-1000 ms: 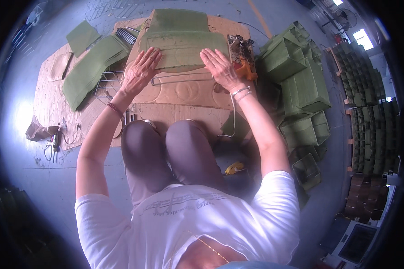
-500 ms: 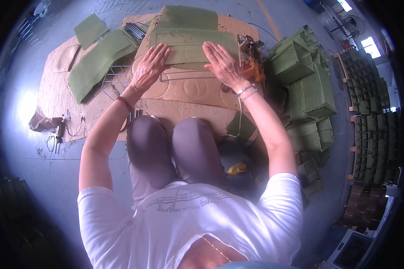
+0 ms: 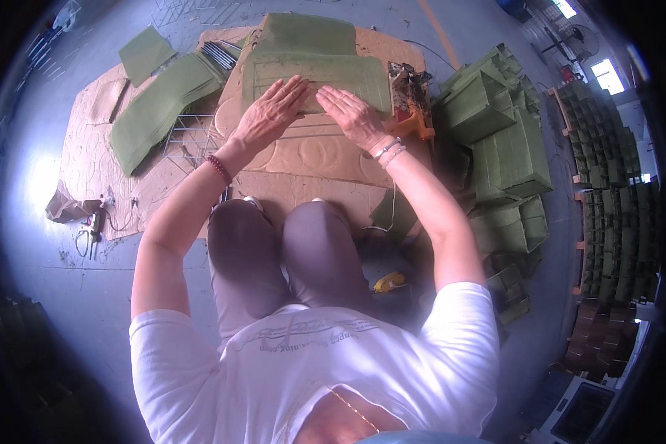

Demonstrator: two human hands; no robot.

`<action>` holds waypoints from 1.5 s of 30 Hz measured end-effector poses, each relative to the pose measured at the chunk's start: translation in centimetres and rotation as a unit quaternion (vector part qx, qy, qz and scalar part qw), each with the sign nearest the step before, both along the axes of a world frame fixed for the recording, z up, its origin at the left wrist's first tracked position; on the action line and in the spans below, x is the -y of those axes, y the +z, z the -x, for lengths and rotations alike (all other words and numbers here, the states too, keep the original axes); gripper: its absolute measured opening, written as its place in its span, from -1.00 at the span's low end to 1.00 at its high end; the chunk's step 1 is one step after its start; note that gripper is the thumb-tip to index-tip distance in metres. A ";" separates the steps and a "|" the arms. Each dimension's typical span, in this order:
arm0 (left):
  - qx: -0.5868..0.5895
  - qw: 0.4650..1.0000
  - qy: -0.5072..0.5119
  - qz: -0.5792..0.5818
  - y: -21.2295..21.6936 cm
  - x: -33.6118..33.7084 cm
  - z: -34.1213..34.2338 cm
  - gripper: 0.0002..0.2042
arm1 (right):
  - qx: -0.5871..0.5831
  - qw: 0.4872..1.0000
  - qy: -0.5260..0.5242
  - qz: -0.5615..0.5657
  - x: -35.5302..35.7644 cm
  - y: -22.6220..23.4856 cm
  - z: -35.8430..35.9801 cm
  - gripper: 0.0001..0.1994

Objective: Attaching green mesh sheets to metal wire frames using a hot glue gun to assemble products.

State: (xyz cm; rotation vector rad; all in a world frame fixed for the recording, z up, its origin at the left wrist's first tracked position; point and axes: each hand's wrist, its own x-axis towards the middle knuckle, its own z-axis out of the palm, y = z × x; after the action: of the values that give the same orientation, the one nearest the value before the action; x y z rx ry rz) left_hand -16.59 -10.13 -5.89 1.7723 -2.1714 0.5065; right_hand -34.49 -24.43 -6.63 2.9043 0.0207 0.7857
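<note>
A green fabric-like panel lies before me on a brown padded board. My left hand rests at its near edge, fingers stretched out and pressed flat. My right hand lies beside it in the same way, also flat and open, its fingertips a short gap from the left ones. Neither hand grips anything. Thin metal rods run along the near edge, partly hidden by the hands. Another green panel lies just beyond. An orange tool sits to the right of my right hand.
Stacked green panels and a wire frame lie to the left on cardboard. Open green boxes are piled at right, with loaded pallets behind. A yellow object lies on the floor by my right leg.
Both hands have slid inward along the near edge of the panel, the left to the right and the right to the left, so they are now close together.
</note>
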 end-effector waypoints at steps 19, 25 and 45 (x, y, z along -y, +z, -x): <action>0.011 0.999 0.031 0.019 0.6 -1.6 -0.9 -0.41 | -0.008 0.996 -0.077 0.041 2.4 0.4 3.3 -0.41; 0.020 0.999 0.041 0.031 -0.1 -1.6 -0.9 -0.40 | -0.002 0.995 -0.067 0.079 2.8 0.0 3.4 -0.46; -0.002 0.999 0.030 0.044 2.0 -0.9 -0.5 -0.25 | 0.027 0.999 -0.023 0.000 -2.4 1.3 -2.5 -0.37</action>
State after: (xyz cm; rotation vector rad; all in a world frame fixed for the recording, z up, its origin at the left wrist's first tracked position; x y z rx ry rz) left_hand -16.04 -9.23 -3.84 1.7939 -2.0660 0.6028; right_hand -32.01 -22.00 -5.36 2.8719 -0.0524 0.8559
